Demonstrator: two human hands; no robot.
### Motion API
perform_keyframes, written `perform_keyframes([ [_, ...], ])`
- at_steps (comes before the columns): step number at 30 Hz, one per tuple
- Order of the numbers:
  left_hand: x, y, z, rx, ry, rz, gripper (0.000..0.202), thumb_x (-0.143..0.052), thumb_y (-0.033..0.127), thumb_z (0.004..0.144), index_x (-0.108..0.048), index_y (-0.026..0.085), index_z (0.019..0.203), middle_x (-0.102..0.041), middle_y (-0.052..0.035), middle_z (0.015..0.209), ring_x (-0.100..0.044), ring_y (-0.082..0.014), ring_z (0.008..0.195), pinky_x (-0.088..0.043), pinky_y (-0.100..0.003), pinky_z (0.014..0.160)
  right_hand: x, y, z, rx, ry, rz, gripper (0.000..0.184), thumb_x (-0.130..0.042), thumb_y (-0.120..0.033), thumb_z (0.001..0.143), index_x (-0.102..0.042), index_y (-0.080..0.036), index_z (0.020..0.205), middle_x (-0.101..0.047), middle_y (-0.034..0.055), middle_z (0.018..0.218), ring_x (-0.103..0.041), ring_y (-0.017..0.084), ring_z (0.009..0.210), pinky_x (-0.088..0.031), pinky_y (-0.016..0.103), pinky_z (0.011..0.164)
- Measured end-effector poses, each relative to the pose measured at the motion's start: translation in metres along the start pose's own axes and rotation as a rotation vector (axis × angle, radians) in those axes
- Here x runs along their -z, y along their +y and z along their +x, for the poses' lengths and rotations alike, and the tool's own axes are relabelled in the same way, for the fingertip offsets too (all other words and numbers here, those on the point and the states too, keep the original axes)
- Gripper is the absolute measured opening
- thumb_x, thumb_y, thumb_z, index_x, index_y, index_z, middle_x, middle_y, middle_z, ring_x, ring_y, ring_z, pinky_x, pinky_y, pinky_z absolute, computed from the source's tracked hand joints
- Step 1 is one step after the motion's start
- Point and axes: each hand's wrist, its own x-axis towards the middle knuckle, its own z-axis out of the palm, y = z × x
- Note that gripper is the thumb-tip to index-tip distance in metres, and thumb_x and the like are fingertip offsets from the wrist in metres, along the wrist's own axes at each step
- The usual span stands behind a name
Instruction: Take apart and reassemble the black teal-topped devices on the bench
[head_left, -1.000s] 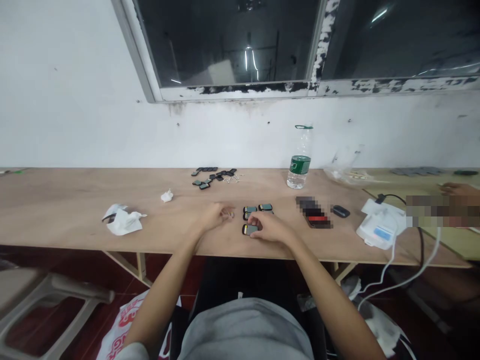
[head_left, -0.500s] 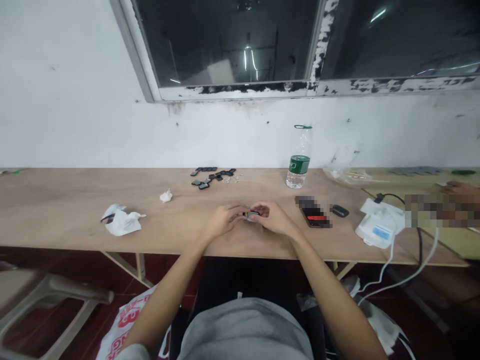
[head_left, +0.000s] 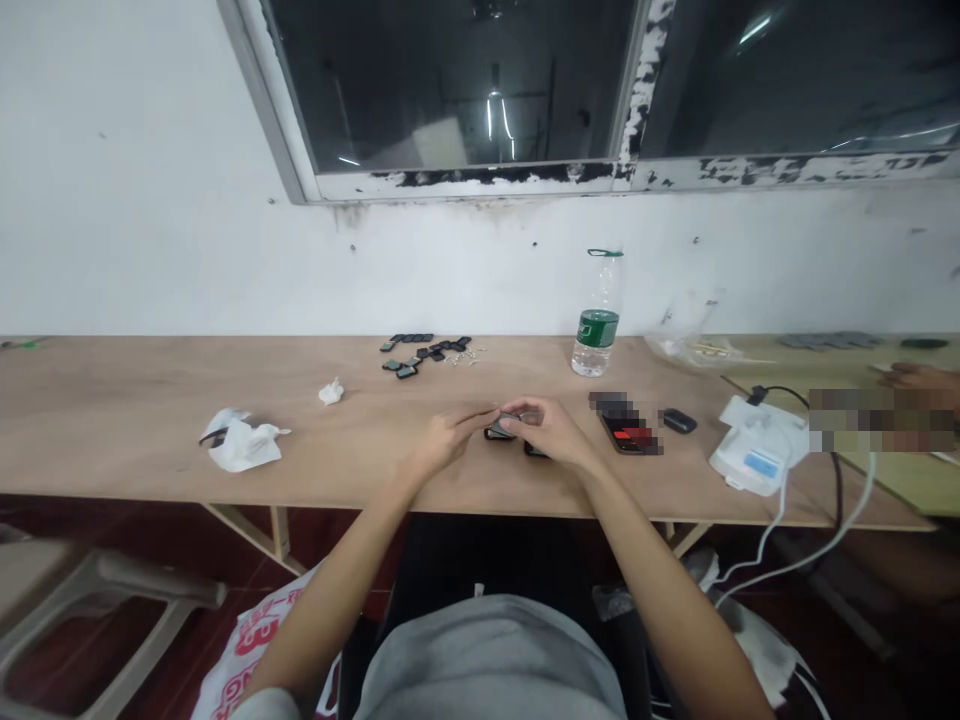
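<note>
Both my hands meet at the middle of the wooden table. My left hand point(head_left: 450, 441) reaches right, its fingertips against a small black rectangular device point(head_left: 510, 425). My right hand point(head_left: 549, 432) curves over the same device from the other side, hiding most of it. Two similar dark pieces show just below my fingers, one point(head_left: 496, 434) under the device and one point(head_left: 535, 451) below my right palm. Farther back lies a scattered group of small dark rectangular pieces point(head_left: 424, 353), with tiny metal bits point(head_left: 461, 356) beside them.
A plastic water bottle point(head_left: 597, 314) stands near the wall, with a phone point(head_left: 630, 433) and dark earbud case point(head_left: 679, 421) to its lower right. Tissue point(head_left: 240, 443) lies left. A white device with cables point(head_left: 759, 450) sits right, beyond it a co-worker's hand point(head_left: 919, 376).
My hands have come together over the dark devices, and the one they hold has moved up from the table's front group. Devices seen earlier are now mostly covered.
</note>
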Motion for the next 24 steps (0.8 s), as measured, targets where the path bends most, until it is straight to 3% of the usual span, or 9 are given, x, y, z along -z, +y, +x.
perform_keyframes([
  [7,0.001,0.003,0.004,0.044,0.020,-0.089,0.044,-0.036,0.009,0.097,-0.064,0.023,0.129,-0.066,-0.0071,0.134,-0.063,-0.0199,0.122,-0.052,-0.039,0.105,-0.001,0.005,0.003,-0.040,0.038,0.044,0.038,-0.079,-0.045,0.074,-0.072,-0.017,0.098,-0.075,0.0095,0.105,-0.071,0.023,0.091,-0.056,0.035,0.079],
  [14,0.000,0.003,0.005,0.068,-0.029,-0.120,0.032,-0.051,0.027,0.098,-0.067,0.022,0.126,-0.064,-0.0069,0.136,-0.062,-0.0223,0.124,-0.048,-0.040,0.109,-0.001,0.020,0.007,-0.035,0.027,0.045,0.037,-0.078,-0.045,0.075,-0.072,-0.016,0.097,-0.075,0.0092,0.101,-0.069,0.020,0.083,-0.054,0.030,0.069],
  [20,0.004,-0.003,0.008,0.327,-0.047,-0.149,0.030,-0.050,0.034,0.097,-0.072,0.022,0.114,-0.074,-0.0050,0.118,-0.071,-0.0238,0.103,-0.055,-0.036,0.094,-0.002,0.020,0.007,-0.101,-0.017,-0.100,0.028,-0.073,-0.035,0.078,-0.071,-0.015,0.097,-0.075,0.0077,0.090,-0.067,0.018,0.078,-0.050,0.027,0.064],
  [24,0.013,-0.027,0.003,0.401,-0.080,-0.061,0.028,-0.046,0.032,0.097,-0.071,0.019,0.102,-0.077,-0.0065,0.102,-0.072,-0.0234,0.093,-0.055,-0.034,0.087,-0.006,0.026,0.007,-0.089,-0.090,-0.310,0.018,-0.071,-0.024,0.078,-0.074,-0.015,0.093,-0.074,0.0067,0.085,-0.066,0.018,0.076,-0.050,0.028,0.069],
])
